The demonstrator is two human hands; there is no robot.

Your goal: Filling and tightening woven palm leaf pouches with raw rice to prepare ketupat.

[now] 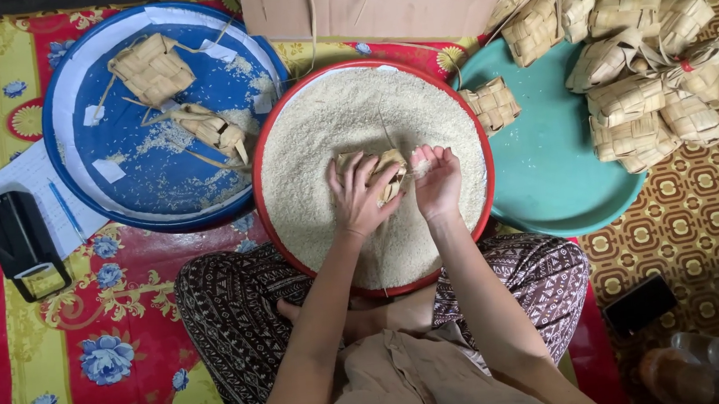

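So the woven palm-leaf pouch (385, 174) sits right over the middle of the red-rimmed tray of rice (318, 128), held just above the grains; the left hand (359, 198) is wrapped around it from the left side, fingers curled over the top and clamping it; the right hand (437, 179) is just beside it on the right, fingers cupped together with what looks like rice in them, touching the pouch's right end. The pouch's long axis runs roughly left-to-right, tilted up a bit toward the right hand, so its opening looks to face that side, though I can't see the slit itself. The left hand has the grip; the right is nearest the open end. Off to the right, a teal tray (548, 177) with a heap of pouches (633, 57); on the left, a blue tray (111, 137) with a couple more.
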